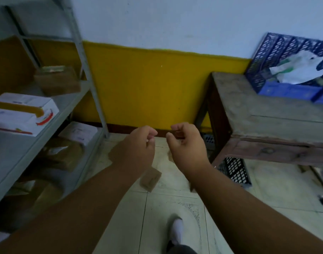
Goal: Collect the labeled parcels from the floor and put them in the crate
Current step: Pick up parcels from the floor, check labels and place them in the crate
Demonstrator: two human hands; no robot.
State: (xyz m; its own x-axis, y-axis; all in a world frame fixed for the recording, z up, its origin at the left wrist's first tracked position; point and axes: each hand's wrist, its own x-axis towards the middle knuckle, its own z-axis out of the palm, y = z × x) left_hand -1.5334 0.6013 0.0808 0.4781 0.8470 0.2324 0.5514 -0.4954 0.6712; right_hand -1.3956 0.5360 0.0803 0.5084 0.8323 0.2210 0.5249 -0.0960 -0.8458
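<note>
While both hands hung over the floor with nothing in them, the step in hand read as the reach for the next parcel.

Head view.
- Left hand (pixel 141 143): fingers loosely curled, grip narrow, holding nothing.
- Right hand (pixel 186 143): the same, fingers loosely bent, nothing held; the two hands were near each other but apart.
- Brown parcel (pixel 150 179): lay on the tiled floor (pixel 171 208) below the hands, partly hidden by the left forearm; its label could not be made out through the blur.
- Blue crate (pixel 289 50): stood on the wooden surface (pixel 263 110) at the right, well apart from the parcel; white bagged items (pixel 302 70) lay inside it.
- Dark crate (pixel 234 171): on the floor under that surface; contents could not be told.
- Metal shelf (pixel 80 52): at the left, carrying white boxes (pixel 25 112) and brown packages.

Judgement: the next move called for bending down, closing a hand round the brown parcel, then carrying it right and up to the blue crate.
</note>
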